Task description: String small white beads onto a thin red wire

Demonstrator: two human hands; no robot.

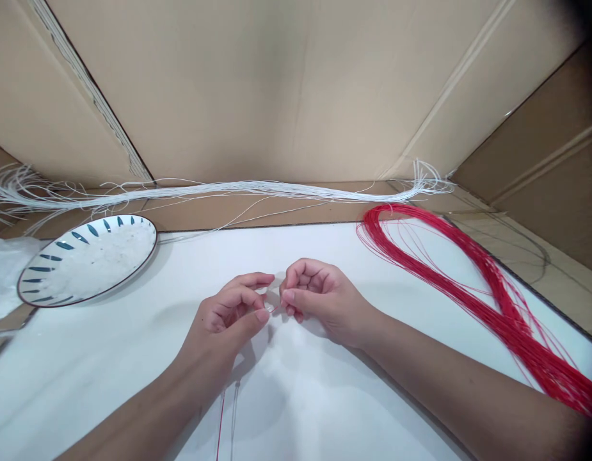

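Red thread [274, 310], very fine, spans the narrow gap between the two hands, above the white work surface [344, 403]. The left hand [240, 310] pinches it between thumb and index finger; its upper fingers extend forward, probably to keep the pinch unobstructed. The right hand [315, 294] is curled, thumb against index finger, and appears to grip the other end; the exact contact is too small to confirm. Fingertip pinches suit so thin a strand.

A red bundle [468, 307] lies looped beside the right forearm, presumably to remain within reach. White strands [257, 187] run lengthwise along the cardboard at the rear, which leaves space for the hands. At left, an oval plate [50, 258] contains loose white pieces [104, 256]; its raised rim likely confines them. Another red strand [220, 422] lies near the left forearm.
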